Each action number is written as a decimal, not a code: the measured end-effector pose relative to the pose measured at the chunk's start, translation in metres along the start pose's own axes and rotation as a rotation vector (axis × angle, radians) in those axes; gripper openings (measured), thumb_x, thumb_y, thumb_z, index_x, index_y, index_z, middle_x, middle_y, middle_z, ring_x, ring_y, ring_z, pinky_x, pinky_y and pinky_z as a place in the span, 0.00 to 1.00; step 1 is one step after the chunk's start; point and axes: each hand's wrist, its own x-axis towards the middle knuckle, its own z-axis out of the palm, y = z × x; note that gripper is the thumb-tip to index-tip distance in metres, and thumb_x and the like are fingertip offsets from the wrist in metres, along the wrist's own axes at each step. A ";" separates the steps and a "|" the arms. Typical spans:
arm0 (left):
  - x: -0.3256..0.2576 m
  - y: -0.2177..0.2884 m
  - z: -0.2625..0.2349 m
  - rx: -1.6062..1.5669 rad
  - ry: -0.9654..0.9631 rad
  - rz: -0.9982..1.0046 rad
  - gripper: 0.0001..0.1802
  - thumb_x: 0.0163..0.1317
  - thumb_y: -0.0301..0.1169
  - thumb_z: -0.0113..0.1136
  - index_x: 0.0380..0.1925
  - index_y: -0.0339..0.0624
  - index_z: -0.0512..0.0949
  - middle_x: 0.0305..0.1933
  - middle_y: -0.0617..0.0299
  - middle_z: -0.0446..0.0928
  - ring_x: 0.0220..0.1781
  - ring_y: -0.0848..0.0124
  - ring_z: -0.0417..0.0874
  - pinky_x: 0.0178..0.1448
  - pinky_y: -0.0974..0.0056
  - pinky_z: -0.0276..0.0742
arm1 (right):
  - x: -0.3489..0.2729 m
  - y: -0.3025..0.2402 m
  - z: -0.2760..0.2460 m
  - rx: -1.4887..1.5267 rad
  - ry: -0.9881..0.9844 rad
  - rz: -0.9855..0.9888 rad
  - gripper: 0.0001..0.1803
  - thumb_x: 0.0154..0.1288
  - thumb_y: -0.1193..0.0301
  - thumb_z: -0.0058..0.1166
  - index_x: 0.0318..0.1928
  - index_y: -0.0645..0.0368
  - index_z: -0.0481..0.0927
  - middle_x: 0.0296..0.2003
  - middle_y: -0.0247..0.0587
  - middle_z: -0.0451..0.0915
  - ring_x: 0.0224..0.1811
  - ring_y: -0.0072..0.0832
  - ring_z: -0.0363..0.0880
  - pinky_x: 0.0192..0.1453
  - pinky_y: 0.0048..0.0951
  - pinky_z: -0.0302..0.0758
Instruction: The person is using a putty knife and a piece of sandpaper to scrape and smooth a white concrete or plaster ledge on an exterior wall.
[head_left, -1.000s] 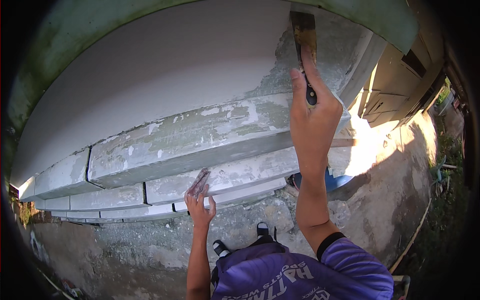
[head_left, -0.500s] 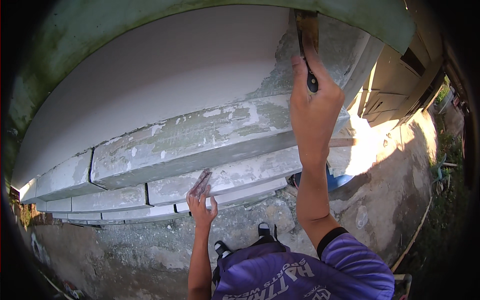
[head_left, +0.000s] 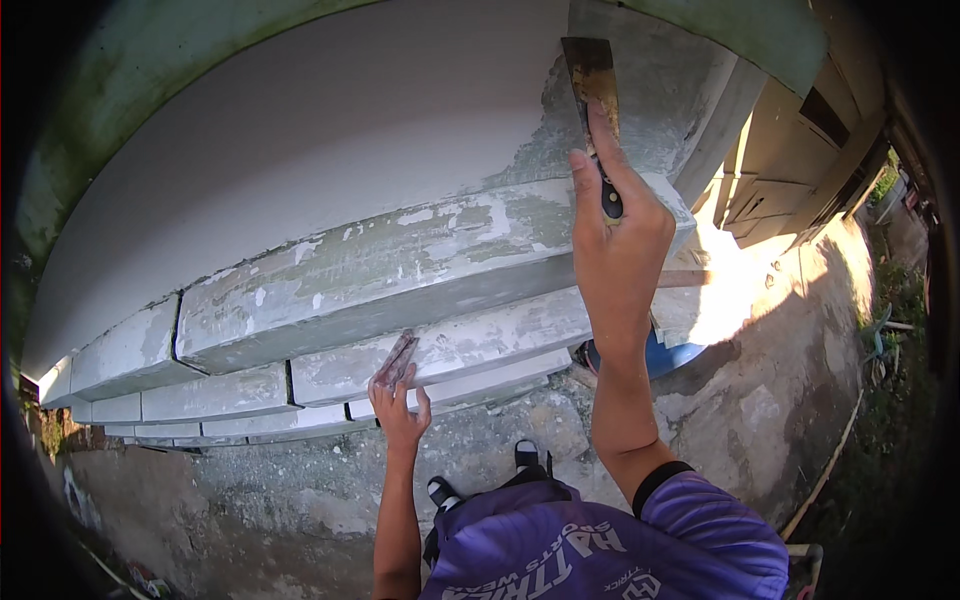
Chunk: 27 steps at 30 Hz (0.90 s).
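Note:
My right hand (head_left: 626, 245) is closed round the dark handle of a putty knife (head_left: 590, 65), its index finger stretched along the stained blade. The blade points up over the edge between the smooth white wall face (head_left: 340, 130) and a bare, patchy grey area (head_left: 655, 85). Lower and to the left, my left hand (head_left: 402, 418) grips a thin, flat, reddish-grey piece (head_left: 397, 358), smeared pale; its exact kind cannot be told. That piece is in front of the lower block ledge (head_left: 480, 340). Above it runs a longer ledge (head_left: 390, 260) with flaking paint.
A green curved edge (head_left: 120, 110) arches over the wall. Below, my sandalled feet stand on rough concrete ground (head_left: 300, 500). A blue round container (head_left: 675, 355) sits partly behind my right forearm. Brown panels (head_left: 780, 190) and plants (head_left: 890, 330) are at the right.
My right hand and the putty knife have moved down and slightly left, bringing the whole blade into sight. My left hand has hardly moved and keeps its flat piece.

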 end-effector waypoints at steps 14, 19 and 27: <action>-0.001 0.002 0.001 -0.016 0.002 0.001 0.27 0.53 0.26 0.64 0.56 0.44 0.81 0.54 0.48 0.78 0.60 0.49 0.76 0.71 0.41 0.63 | -0.015 0.008 -0.005 -0.040 -0.052 0.026 0.21 0.75 0.68 0.57 0.66 0.52 0.80 0.38 0.54 0.86 0.32 0.29 0.83 0.42 0.34 0.79; -0.002 0.001 0.001 -0.008 -0.010 0.000 0.27 0.52 0.27 0.65 0.56 0.45 0.81 0.55 0.48 0.78 0.60 0.49 0.76 0.71 0.42 0.63 | -0.007 0.001 -0.009 -0.051 -0.089 0.071 0.20 0.76 0.66 0.56 0.65 0.53 0.80 0.49 0.56 0.87 0.39 0.28 0.87 0.47 0.32 0.79; 0.000 0.002 0.001 -0.063 -0.026 -0.009 0.26 0.54 0.24 0.63 0.57 0.44 0.81 0.59 0.48 0.78 0.64 0.48 0.75 0.72 0.42 0.61 | 0.000 0.001 -0.005 -0.040 0.002 0.041 0.21 0.74 0.70 0.58 0.66 0.53 0.80 0.29 0.52 0.84 0.28 0.36 0.83 0.38 0.37 0.77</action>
